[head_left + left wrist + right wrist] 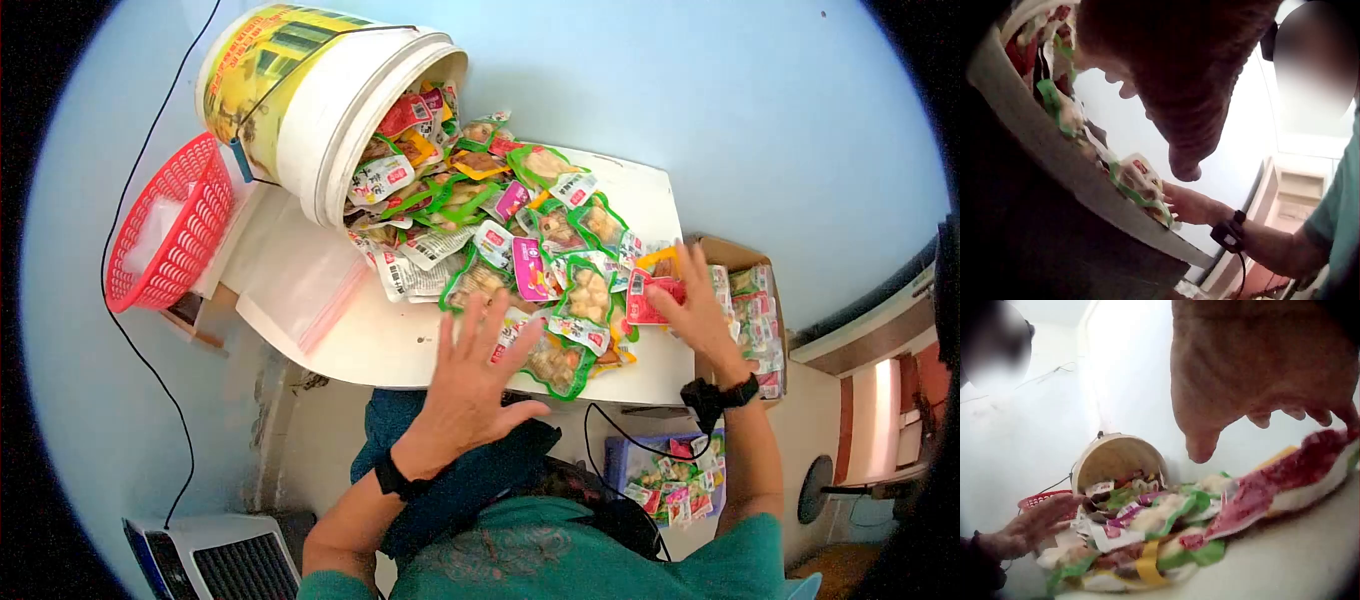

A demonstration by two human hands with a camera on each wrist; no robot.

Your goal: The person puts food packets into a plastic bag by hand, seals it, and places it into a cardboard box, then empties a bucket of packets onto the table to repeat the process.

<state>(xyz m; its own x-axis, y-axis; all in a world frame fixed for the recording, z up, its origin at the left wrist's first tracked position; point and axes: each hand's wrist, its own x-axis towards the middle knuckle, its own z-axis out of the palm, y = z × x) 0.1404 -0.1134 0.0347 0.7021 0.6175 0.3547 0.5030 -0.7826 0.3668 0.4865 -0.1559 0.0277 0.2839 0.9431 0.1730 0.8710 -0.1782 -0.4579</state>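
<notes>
Colourful sealed snack packets (585, 290) spread from a tipped white bucket (330, 120) across a white table (385, 345). The left hand (465, 385), fingers spread and straight, is over the table's front edge beside the nearest packets, holding nothing. At the right end of the pile, the right hand (705, 315) is over a red packet (650, 298), its fingers extended; whether it touches the packet is unclear. In the right wrist view a red packet (1254, 494) lies below the right hand (1260, 369), whose fingers are not curled round it.
A red basket (175, 225) with a clear bag stands left of the bucket. Flat plastic bags (300, 275) lie at the table's left. A cardboard box (780, 300) of packets adjoins the right end, and a blue crate (615, 465) of packets is below. A black cable hangs near the right wrist.
</notes>
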